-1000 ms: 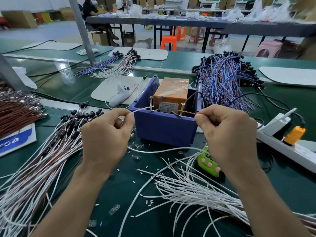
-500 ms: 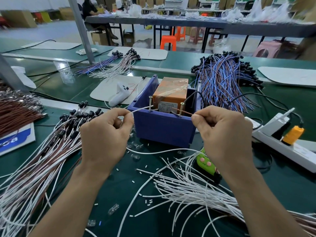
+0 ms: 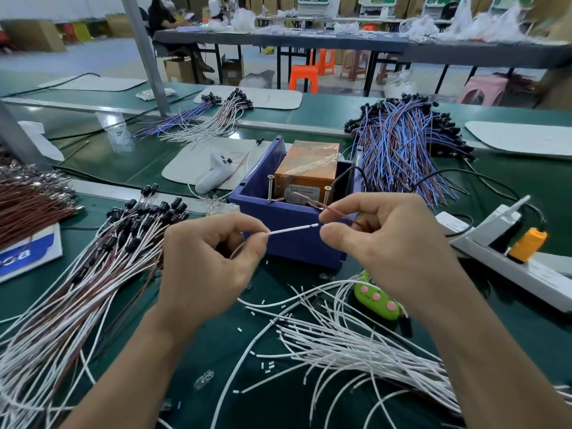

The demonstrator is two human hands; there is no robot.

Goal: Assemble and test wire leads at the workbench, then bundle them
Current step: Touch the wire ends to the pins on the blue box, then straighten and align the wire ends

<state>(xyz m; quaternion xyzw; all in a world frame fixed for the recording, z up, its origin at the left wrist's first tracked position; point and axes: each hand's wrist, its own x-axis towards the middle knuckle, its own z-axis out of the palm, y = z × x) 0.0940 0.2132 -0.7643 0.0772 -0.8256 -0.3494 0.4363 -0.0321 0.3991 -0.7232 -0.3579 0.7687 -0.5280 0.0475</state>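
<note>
My left hand [image 3: 204,258] pinches the end of a white wire [image 3: 292,229] that sticks out to the right. My right hand [image 3: 387,239] pinches a brown wire [image 3: 335,211] with a metal terminal at its tip. Both hands are held in front of the blue test box [image 3: 278,224], which has two upright screws [image 3: 270,188] as contact posts and an orange block [image 3: 306,164] inside. The two wire ends are a little apart from the screws. A heap of loose white wires [image 3: 356,345] lies below my right hand. Finished white-and-brown leads with black caps [image 3: 102,267] lie at the left.
A blue-and-brown lead bundle [image 3: 402,150] lies behind the box. A white power strip [image 3: 501,258] with an orange plug [image 3: 526,243] is at the right. A green clicker [image 3: 376,297] sits under my right wrist. Brown terminal wires [image 3: 28,199] lie far left. Cut white sleeve bits litter the mat.
Both hands have pulled the wire ends off the screws and drawn back toward me. The white and brown ends are now brought close together in front of the box.
</note>
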